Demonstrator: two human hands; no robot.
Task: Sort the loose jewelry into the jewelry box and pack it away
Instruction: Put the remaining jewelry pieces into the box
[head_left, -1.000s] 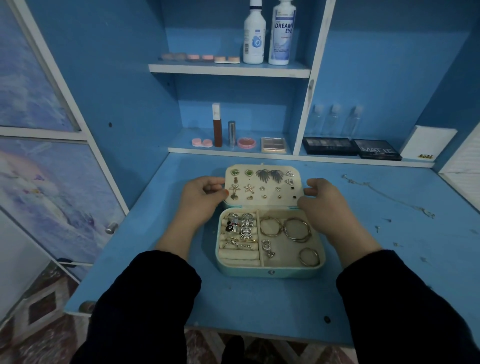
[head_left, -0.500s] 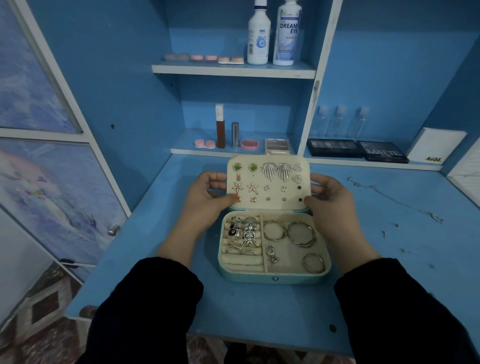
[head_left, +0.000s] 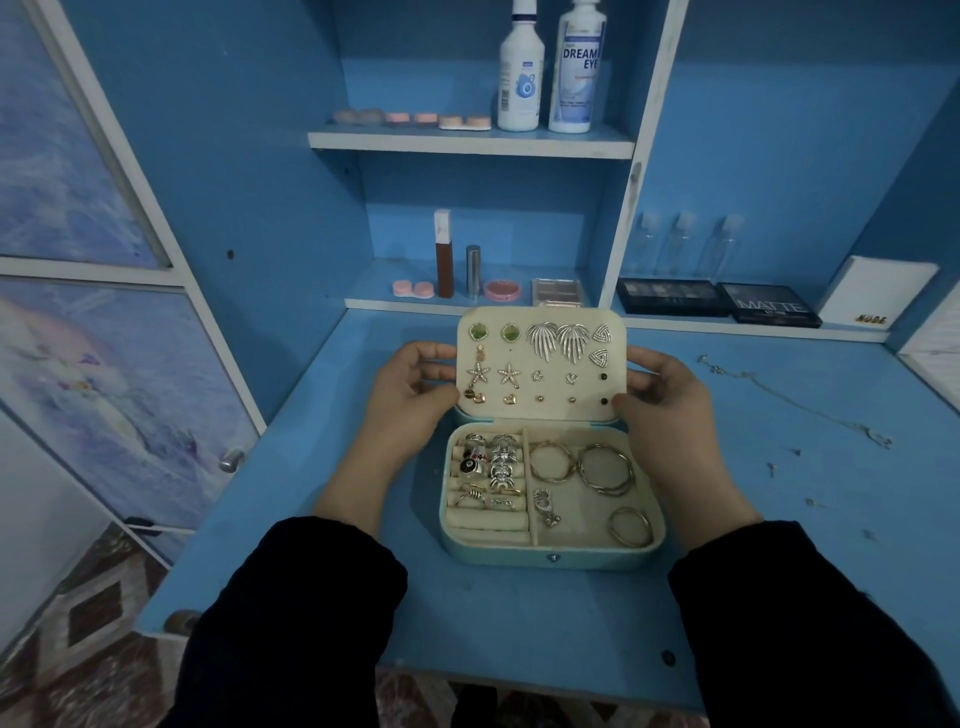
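A light blue jewelry box (head_left: 553, 558) sits open in the middle of the blue desk. Its cream lid (head_left: 540, 410) stands tilted up, studded with several earrings. My left hand (head_left: 410, 397) grips the lid's left edge and my right hand (head_left: 660, 400) grips its right edge. Rings (head_left: 488, 467) fill the rolls in the base's left part. Hoop bangles (head_left: 605, 467) and a small charm lie in the right part. A thin chain (head_left: 789, 400) lies loose on the desk to the right.
Shelves behind the box hold lens cases, a lipstick tube (head_left: 442, 254), compacts, eyeshadow palettes (head_left: 717, 304) and small clear bottles. Two solution bottles (head_left: 550, 67) stand on the upper shelf. Small bits lie scattered on the desk (head_left: 519, 623) at right. A cupboard door stands at left.
Both hands have raised the lid from lying nearly flat to a steeper, more upright tilt. The base has stayed in place.
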